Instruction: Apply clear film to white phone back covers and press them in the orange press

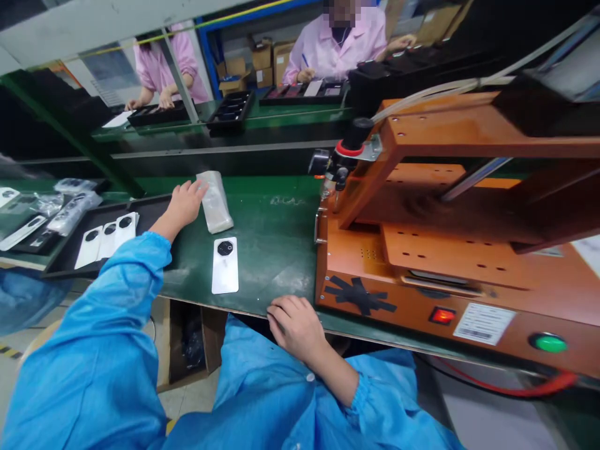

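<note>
My left hand (184,203) reaches over the green bench, its fingers stretched out at the upper left edge of a stack of clear plastic sleeves (216,203). The fingertips touch or nearly touch the sleeves; nothing is gripped. Just below the stack lies a white phone back cover (225,275) with a round black camera area, flat on the bench. My right hand (296,328) rests at the bench's front edge with loosely bent fingers, thumb apart, and nothing visible in it.
An orange press machine (356,262) with lit red and green buttons takes up the right side. At left, a black tray (65,253) carries several white covers (109,237), beside plastic-wrapped pieces (72,209). Two people in pink work across the bench behind a metal rail (262,150).
</note>
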`<action>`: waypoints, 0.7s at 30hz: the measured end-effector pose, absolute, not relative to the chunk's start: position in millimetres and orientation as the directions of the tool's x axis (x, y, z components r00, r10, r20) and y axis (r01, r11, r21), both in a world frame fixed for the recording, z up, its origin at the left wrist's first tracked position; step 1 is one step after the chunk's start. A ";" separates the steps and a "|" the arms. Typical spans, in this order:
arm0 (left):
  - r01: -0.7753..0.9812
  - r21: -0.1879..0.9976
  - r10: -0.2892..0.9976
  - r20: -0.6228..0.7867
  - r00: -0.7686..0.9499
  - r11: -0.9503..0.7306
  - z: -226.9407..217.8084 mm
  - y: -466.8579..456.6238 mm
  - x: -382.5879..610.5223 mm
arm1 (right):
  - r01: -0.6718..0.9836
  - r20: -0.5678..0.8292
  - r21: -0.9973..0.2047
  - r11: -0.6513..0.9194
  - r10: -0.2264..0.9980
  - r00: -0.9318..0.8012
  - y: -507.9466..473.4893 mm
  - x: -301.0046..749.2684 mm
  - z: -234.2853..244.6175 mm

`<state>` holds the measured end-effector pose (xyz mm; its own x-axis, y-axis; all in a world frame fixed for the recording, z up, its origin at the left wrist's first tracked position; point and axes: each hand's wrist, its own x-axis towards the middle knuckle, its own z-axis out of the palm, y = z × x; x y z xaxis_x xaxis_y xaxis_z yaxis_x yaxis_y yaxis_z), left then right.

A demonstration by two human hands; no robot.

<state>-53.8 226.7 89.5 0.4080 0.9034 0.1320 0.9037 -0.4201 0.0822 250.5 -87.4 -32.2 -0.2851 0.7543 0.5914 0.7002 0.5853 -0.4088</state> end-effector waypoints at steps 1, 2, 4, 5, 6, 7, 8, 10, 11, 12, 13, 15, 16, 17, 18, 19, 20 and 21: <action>0.925 0.126 0.926 0.175 0.335 -0.359 81.7 215.9 -57.5 | 0.693 0.570 -0.442 0.569 0.775 -0.273 -85.8 248.5 -28.9; 0.933 0.162 0.938 0.192 0.289 -0.321 71.9 205.1 -58.9 | 0.676 0.545 -0.487 0.552 0.798 -0.259 -82.5 245.1 -24.1; 0.930 0.209 0.946 0.187 0.265 -0.302 47.8 184.7 -55.6 | 0.631 0.513 -0.561 0.536 0.823 -0.244 -68.8 233.2 -10.5; 0.927 0.234 0.948 0.191 0.253 -0.294 35.2 175.8 -52.1 | 0.614 0.514 -0.573 0.542 0.822 -0.245 -57.7 224.6 -2.4; 0.923 0.258 0.951 0.201 0.237 -0.284 23.3 168.1 -48.3 | 0.605 0.524 -0.574 0.552 0.815 -0.248 -43.6 214.7 5.8; 0.920 0.282 0.952 0.216 0.217 -0.273 12.9 161.8 -44.8 | 0.603 0.535 -0.568 0.560 0.808 -0.247 -26.6 203.7 13.7; 0.916 0.304 0.952 0.237 0.194 -0.262 4.4 157.0 -42.1 | 0.598 0.538 -0.575 0.558 0.809 -0.236 -7.3 192.2 20.8; 0.905 0.344 0.946 0.285 0.154 -0.251 -6.2 151.2 -39.5 | 0.580 0.481 -0.658 0.481 0.860 -0.169 35.4 170.0 31.4; 0.898 0.360 0.941 0.306 0.142 -0.253 -8.7 149.9 -39.5 | 0.579 0.411 -0.709 0.403 0.903 -0.125 57.0 160.2 34.9; 0.890 0.375 0.936 0.325 0.134 -0.258 -9.8 149.3 -40.0 | 0.585 0.331 -0.747 0.316 0.940 -0.085 77.8 151.5 37.3; 0.883 0.388 0.931 0.342 0.130 -0.265 -10.1 149.1 -40.8 | 0.596 0.256 -0.767 0.235 0.965 -0.052 96.9 144.0 38.6; 0.866 0.410 0.921 0.367 0.130 -0.286 -9.4 148.9 -42.3 | 0.629 0.152 -0.767 0.125 0.988 -0.010 128.2 132.8 38.5; 0.857 0.421 0.917 0.376 0.132 -0.296 -8.9 149.0 -43.1 | 0.646 0.125 -0.757 0.098 0.992 -0.004 140.0 128.9 37.3; 0.848 0.432 0.914 0.381 0.137 -0.307 -8.1 149.6 -43.9 | 0.663 0.103 -0.744 0.080 0.995 -0.004 149.3 126.0 35.6; 0.838 0.443 0.913 0.382 0.143 -0.317 -7.1 150.9 -44.7 | 0.680 0.077 -0.731 0.063 0.997 -0.009 156.3 124.0 33.4; 0.830 0.455 0.913 0.380 0.149 -0.324 -5.4 153.6 -45.7 | 0.695 0.051 -0.717 0.052 0.998 -0.022 161.5 122.8 31.1; 0.823 0.466 0.915 0.373 0.151 -0.326 -2.9 158.0 -46.5 | 0.709 0.027 -0.704 0.047 0.999 -0.039 165.2 122.2 28.7; 0.819 0.476 0.919 0.365 0.146 -0.319 0.7 164.6 -47.1 | 0.720 0.005 -0.692 0.044 0.998 -0.056 167.9 122.2 26.5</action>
